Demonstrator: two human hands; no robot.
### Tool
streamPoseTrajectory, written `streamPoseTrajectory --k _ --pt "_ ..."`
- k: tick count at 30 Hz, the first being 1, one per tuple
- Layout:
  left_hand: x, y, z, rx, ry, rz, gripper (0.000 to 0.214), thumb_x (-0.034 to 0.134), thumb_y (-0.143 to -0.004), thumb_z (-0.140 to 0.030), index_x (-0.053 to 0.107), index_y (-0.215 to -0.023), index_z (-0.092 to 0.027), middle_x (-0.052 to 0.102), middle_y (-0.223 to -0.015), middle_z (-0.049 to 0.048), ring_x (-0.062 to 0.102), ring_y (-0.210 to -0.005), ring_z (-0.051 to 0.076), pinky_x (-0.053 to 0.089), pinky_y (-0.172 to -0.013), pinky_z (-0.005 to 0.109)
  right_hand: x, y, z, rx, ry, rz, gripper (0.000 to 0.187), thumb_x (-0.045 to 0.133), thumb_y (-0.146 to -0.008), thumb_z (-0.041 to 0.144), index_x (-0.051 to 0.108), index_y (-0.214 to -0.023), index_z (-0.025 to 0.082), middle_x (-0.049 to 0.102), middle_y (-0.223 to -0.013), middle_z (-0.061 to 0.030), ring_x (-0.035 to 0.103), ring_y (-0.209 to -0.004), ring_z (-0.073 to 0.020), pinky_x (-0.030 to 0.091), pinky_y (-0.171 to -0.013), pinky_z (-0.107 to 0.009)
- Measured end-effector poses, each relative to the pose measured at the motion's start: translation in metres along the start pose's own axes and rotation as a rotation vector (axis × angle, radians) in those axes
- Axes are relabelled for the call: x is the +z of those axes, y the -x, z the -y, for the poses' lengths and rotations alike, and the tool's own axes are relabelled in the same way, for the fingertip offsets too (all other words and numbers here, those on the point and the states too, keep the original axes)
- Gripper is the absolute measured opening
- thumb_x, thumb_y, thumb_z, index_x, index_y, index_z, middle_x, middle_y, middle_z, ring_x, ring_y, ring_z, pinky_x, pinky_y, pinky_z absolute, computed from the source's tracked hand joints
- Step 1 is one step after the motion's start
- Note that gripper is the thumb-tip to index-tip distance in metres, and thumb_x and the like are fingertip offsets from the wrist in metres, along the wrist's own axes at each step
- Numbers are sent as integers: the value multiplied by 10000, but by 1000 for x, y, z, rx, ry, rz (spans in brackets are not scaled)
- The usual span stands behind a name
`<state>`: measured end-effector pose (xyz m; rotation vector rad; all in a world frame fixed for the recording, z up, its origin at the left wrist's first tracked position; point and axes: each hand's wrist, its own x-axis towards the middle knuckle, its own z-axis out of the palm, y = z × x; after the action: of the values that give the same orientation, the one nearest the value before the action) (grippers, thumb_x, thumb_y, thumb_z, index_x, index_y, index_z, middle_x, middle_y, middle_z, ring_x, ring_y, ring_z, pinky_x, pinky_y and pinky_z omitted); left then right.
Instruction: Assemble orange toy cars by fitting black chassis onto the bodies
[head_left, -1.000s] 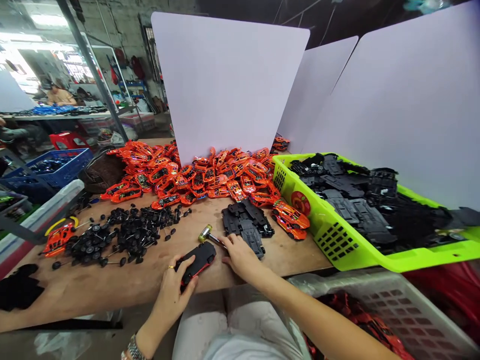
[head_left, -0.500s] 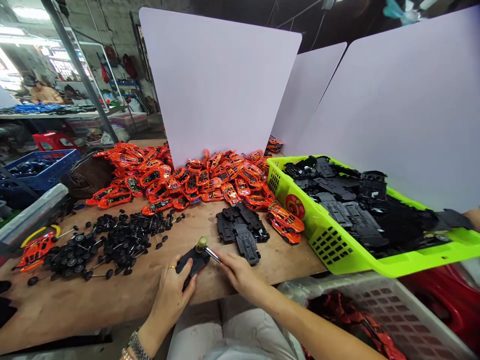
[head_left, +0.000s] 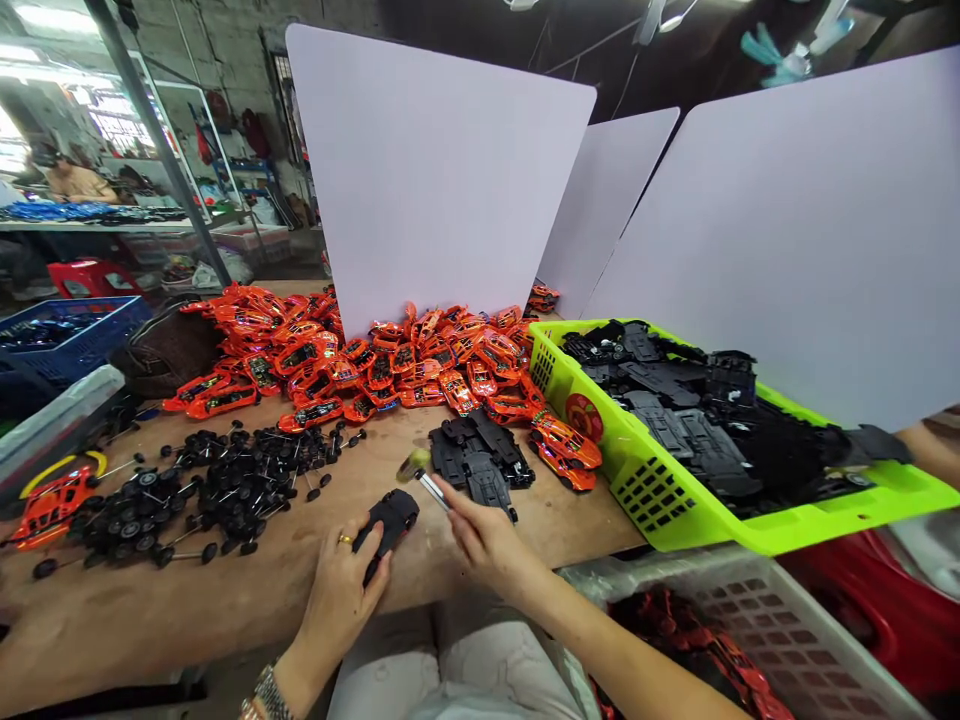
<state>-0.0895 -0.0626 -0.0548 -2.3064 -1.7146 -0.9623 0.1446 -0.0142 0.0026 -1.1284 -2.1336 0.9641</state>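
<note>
My left hand (head_left: 346, 570) grips a black toy car chassis (head_left: 391, 518) low over the front of the wooden table; wheels show at its far end. My right hand (head_left: 487, 540) is closed around the metal handle of a small hammer (head_left: 414, 464). The hammer's yellowish head is blurred and raised above the chassis, apart from it. Just beyond my right hand lies a small stack of black chassis (head_left: 480, 460). Left of my left hand is a heap of black wheels on axles (head_left: 240, 480).
Orange toy car bodies (head_left: 420, 365) are piled along the back, below a white panel (head_left: 450, 180). On the right stands a lime-green basket (head_left: 675, 500) full of black chassis. A white basket (head_left: 795, 620) with red parts sits below it. Another person's hand (head_left: 930, 440) reaches in at far right.
The hammer head has lifted off the chassis, up and slightly right, with my right hand. My left hand keeps its hold on the chassis. The view has shifted slightly.
</note>
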Motion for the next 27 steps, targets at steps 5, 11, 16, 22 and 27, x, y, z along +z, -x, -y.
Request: streamPoseTrajectory --k 5,11,16,22,27 --pt "2 -2 2 19 -14 -30 259 566 -895 -259 665 -1122 -184 625 -1087 133 580 -977 279 545 -813 442 2 9 -16 74 82 36 490 405 -957 231 501 -1436 188 739 -879 -84 674 -747 -201 487 -691 -254" --pt "2 -1 6 36 28 -24 258 575 -887 -254 669 -1116 -181 628 -1114 136 580 -1014 281 542 -847 439 11 -11 -14 6 92 -24 505 398 -958 219 470 -1457 181 753 -921 -100 694 -772 -211 504 -695 -257" --pt "5 0 7 15 56 -35 260 579 -879 -244 678 -1112 -185 645 -1110 138 604 -1010 280 547 -851 439 16 -23 -5 4 113 -42 508 384 -974 182 432 -1479 218 744 -1041 -100 696 -845 -205 506 -765 -272" --pt "-14 -2 7 -186 258 43 265 532 -923 -334 661 -1129 -229 690 -1135 96 660 -1057 260 554 -880 403 28 -27 -8 83 360 54 540 404 -986 173 361 -1514 279 703 -1017 -94 676 -840 -200 491 -733 -252" --pt "-29 -3 0 -385 457 116 287 508 -923 -446 674 -1051 -249 748 -1044 59 700 -982 255 557 -840 380 24 -31 -2 50 524 -43 532 466 -941 81 507 -1419 311 606 -1239 -110 583 -1088 -237 466 -870 -310"
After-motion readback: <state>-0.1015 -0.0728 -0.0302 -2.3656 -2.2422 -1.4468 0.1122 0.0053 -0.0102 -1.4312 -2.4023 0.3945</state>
